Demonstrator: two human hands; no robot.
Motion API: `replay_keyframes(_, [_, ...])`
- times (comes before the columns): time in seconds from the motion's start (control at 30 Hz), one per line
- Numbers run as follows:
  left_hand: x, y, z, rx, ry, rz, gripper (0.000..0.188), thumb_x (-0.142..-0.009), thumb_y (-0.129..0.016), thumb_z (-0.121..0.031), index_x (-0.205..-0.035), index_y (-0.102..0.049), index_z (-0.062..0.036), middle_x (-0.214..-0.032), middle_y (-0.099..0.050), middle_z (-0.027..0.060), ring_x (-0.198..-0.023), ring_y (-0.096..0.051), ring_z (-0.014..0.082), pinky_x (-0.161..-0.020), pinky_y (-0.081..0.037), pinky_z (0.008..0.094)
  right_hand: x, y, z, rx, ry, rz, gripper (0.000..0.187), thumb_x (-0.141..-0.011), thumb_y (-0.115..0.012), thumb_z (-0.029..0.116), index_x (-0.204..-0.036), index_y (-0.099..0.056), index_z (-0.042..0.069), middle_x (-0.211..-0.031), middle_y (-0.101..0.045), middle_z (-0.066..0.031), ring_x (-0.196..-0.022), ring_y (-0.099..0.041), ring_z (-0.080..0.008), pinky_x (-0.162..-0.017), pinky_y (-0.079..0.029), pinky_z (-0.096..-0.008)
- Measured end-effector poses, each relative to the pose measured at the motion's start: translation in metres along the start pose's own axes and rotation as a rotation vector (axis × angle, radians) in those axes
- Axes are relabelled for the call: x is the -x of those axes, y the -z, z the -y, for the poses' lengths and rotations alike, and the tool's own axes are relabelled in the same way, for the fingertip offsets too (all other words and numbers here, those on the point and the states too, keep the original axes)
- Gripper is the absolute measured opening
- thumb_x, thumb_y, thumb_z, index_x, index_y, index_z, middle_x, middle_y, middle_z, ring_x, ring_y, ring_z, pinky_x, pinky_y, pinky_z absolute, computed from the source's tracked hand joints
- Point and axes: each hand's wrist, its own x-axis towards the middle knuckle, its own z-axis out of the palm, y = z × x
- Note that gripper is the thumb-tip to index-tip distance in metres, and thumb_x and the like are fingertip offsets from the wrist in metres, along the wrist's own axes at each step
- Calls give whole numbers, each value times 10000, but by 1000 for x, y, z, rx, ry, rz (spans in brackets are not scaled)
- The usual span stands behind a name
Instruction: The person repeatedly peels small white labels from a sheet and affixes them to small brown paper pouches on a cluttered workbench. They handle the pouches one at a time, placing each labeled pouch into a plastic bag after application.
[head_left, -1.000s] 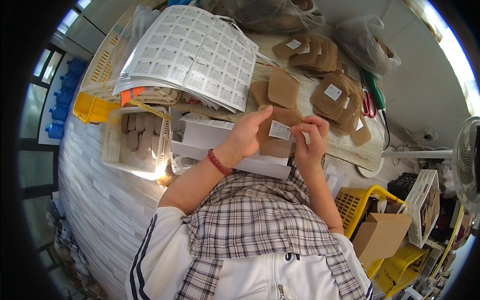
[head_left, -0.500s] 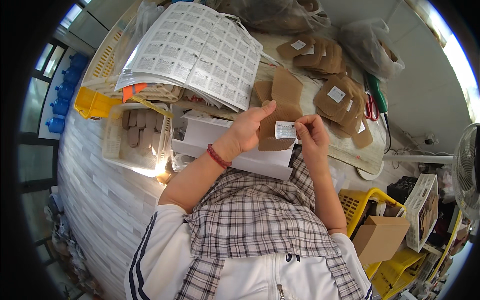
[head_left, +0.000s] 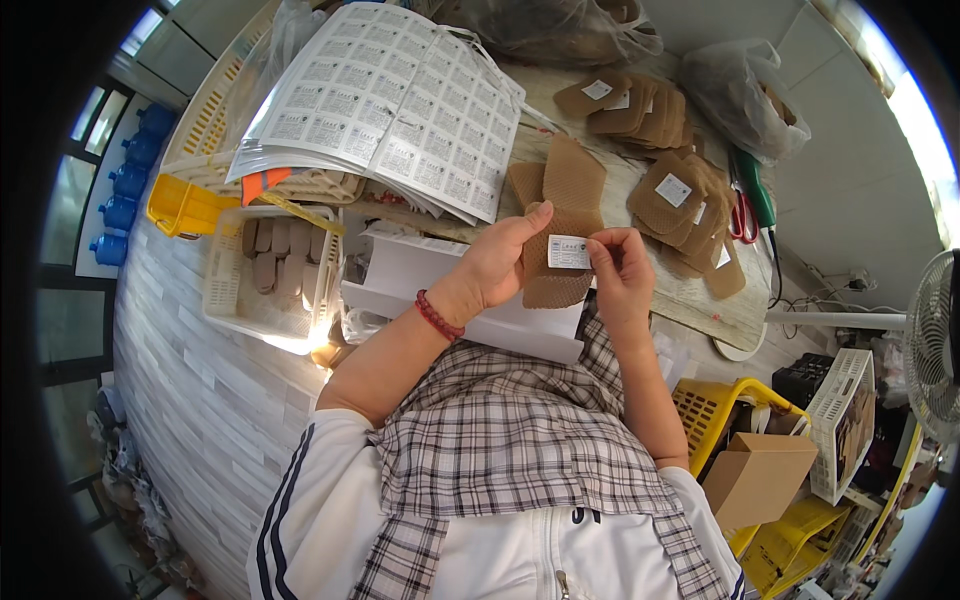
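My left hand (head_left: 496, 258) is closed round the side of a tan, mesh-textured flat piece (head_left: 574, 182), with the thumb on top. A small white printed label (head_left: 567, 252) lies over the lower part of this piece. Thumb and fingers of my right hand (head_left: 624, 282) pinch the label's right end. Whether the label's left end touches the piece, I cannot tell. Sheets of the same kind of labels (head_left: 345, 105) are stacked left of the hands. Tan pieces bearing white labels (head_left: 655, 207) lie in overlapping piles to the right on the worktable (head_left: 730, 312).
Red-handled scissors (head_left: 742, 218) and a green-handled tool (head_left: 757, 190) with a cord are at the table's right. Plastic bags (head_left: 735, 90) stand behind. A cream basket (head_left: 213, 275) with brown pieces is at the left; a yellow crate (head_left: 700, 400), carton (head_left: 760, 478) and fan (head_left: 938, 345) are right.
My right hand has shifted slightly left and up with the label, which now lies further over the tan piece and more level. My left hand keeps its hold.
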Motion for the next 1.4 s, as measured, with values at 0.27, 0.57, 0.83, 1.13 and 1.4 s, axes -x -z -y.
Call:
replay_keyframes(0.27, [-3, 4, 2, -26, -14, 41, 291, -1005, -590, -203, -1198, -599, 15, -1160, -654, 77, -1072, -642, 184, -956, -526, 341, 1, -5, 4, 157, 127, -66, 71, -924, -668, 9, -953, -603, 7, -801, -636, -41, -721, -590, -104, -674, -498, -259])
replay_keyframes(0.57, [-2, 0, 9, -135, -47, 21, 320, -954, -596, -38, -1269, -593, 20, -1215, -655, 81, -1108, -623, 169, -996, -493, 317, -1, -7, 7, 331, 209, -133, 121, -889, -705, 29, -975, -621, 13, -795, -643, -47, -685, -601, -130, -650, -506, -269])
replay_keyframes(0.83, [1, -6, 12, -190, -89, 41, 376, -979, -560, -45, -1348, -541, 25, -1268, -634, 94, -1172, -599, 174, -1013, -489, 321, 1, -13, 15, 627, 329, -216, 708, -773, -811, 127, -1416, -516, 94, -825, -611, -44, -641, -607, -172, -550, -499, -302])
replay_keyframes(1.13, [5, -11, 9, -110, -111, 85, 378, -983, -545, -46, -1354, -532, 25, -1250, -644, 96, -1132, -629, 183, -1007, -516, 344, -1, 2, -6, 31, 115, -242, 347, -893, -758, 204, -1176, -651, 33, -956, -551, -8, -731, -559, -89, -681, -476, -238])
replay_keyframes(1.4, [1, -11, 25, -367, -206, -44, 379, -878, -672, 35, -1248, -597, 0, -1157, -680, 67, -1045, -657, 163, -901, -557, 309, -1, -2, -8, -557, -167, -134, 155, -978, -663, 168, -969, -668, 14, -904, -640, 19, -792, -563, -49, -704, -454, -210])
